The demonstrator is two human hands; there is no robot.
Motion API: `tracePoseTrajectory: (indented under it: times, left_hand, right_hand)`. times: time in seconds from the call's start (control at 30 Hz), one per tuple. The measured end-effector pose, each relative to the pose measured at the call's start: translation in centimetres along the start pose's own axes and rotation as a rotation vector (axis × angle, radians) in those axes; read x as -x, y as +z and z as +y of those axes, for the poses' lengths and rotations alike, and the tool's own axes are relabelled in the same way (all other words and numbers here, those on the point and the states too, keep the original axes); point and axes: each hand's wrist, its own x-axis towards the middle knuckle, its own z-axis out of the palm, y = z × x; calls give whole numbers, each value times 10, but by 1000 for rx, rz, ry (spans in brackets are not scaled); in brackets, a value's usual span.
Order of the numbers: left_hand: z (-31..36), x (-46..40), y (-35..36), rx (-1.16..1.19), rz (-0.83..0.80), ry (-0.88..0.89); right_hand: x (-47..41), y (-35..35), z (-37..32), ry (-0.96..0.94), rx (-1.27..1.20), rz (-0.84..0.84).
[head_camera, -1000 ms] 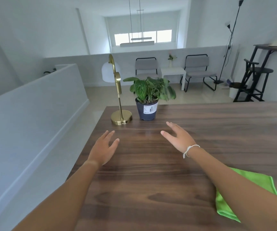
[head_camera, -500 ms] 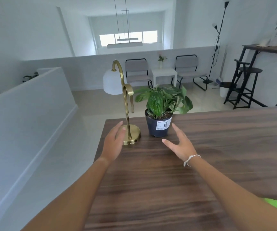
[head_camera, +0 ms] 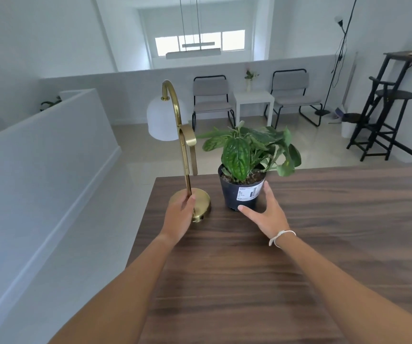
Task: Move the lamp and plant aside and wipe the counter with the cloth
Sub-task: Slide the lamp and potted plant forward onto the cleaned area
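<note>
Left hand (head_camera: 179,214) closes around the foot of the lamp (head_camera: 184,155) stem at the counter (head_camera: 249,281) corner, open floor just left of that grip. Right of it, a narrow gap, then the plant (head_camera: 243,170) pot blocks the way. Right hand (head_camera: 262,214) spreads open against the pot's near side, thumb low, fingers at the label. Leaves overhang above that hand. Bare wood runs wide open to its right and back toward the body.

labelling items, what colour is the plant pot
Dark navy, nearly black, plant pot; head view.
</note>
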Motion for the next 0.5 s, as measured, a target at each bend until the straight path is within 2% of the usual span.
tracePoseTrajectory:
  times: [0.27,0.5]
  left_hand:
    - [-17,-9,16,48,136,83]
    - [-17,-11,26,148,194,84]
  right_hand:
    - [-21,8,4,-25,-174,-3]
    - [-37,14,7,-23,-198,-3]
